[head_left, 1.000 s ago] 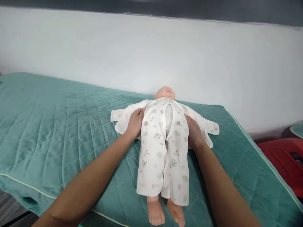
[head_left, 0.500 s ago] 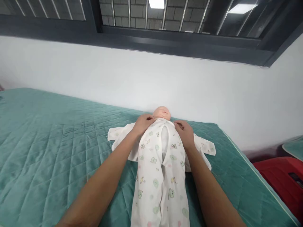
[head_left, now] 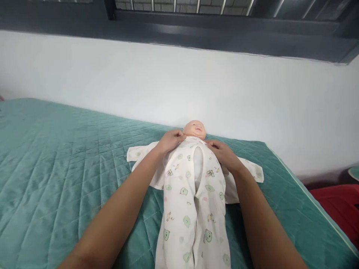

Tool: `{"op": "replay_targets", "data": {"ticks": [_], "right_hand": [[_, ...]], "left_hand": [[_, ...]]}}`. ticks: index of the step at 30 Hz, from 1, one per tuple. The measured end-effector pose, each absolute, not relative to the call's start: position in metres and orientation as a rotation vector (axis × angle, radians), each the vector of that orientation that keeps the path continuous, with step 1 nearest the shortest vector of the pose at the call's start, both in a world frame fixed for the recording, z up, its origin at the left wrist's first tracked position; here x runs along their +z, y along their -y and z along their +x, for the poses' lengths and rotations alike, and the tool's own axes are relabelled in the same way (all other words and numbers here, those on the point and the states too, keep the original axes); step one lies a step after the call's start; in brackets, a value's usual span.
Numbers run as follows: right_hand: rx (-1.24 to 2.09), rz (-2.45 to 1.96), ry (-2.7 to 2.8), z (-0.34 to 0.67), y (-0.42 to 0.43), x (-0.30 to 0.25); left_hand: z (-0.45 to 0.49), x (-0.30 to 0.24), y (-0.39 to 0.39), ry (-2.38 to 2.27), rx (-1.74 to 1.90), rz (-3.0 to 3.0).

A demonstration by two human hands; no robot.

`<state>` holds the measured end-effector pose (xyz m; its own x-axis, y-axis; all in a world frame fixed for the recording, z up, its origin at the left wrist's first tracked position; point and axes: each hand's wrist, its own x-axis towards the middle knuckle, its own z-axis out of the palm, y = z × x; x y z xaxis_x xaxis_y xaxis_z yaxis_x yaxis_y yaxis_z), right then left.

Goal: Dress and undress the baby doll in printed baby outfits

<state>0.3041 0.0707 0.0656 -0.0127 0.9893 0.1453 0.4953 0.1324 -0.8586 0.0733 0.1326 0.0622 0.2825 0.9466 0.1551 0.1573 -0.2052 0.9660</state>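
Note:
A baby doll [head_left: 194, 130] lies on its back, head toward the wall. White baby pants [head_left: 183, 209] printed with green animals, open at the crotch, cover its front up near the neck, with the legs stretching toward me. Beneath them a white long-sleeved baby top [head_left: 254, 170] spreads its sleeves to both sides. My left hand [head_left: 171, 141] is closed on the upper edge of the pants, left of the doll's chin. On the other side, my right hand [head_left: 224, 154] has its fingers bent and pinched at the same edge. Both sets of fingertips are partly hidden.
The doll rests on a green quilted bed cover [head_left: 70, 179], close to a white wall [head_left: 140, 82]. Above it runs a dark window frame [head_left: 196, 31] with metal bars. A red plastic object [head_left: 336, 203] stands beyond the right edge of the bed.
My view has tilted down, so less of the window shows. More of the doll's face shows now. My right hand has turned slightly, with its wrist further right; both hands stay at the pants' upper edge.

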Motion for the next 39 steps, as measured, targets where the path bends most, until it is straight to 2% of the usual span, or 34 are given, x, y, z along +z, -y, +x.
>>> {"op": "replay_targets", "data": {"ticks": [11, 22, 26, 34, 39], "right_hand": [[0.358, -1.7, 1.538, 0.295, -0.087, 0.055], [0.62, -1.314, 1.588, 0.294, -0.075, 0.05], [0.649, -1.305, 1.659, 0.292, -0.065, 0.058], [0.621, -1.36, 1.645, 0.292, -0.063, 0.054], [0.578, -1.338, 1.442, 0.287, -0.036, 0.046]], "left_hand": [[0.085, 0.052, -0.144, -1.379, 1.088, 1.891], [0.078, 0.048, -0.14, -1.057, 1.102, 2.042], [0.074, 0.046, -0.139, -1.015, 1.088, 2.124], [0.074, 0.034, -0.145, -1.124, 1.009, 2.225], [0.064, 0.03, -0.122, -1.301, 1.157, 2.271]]}}
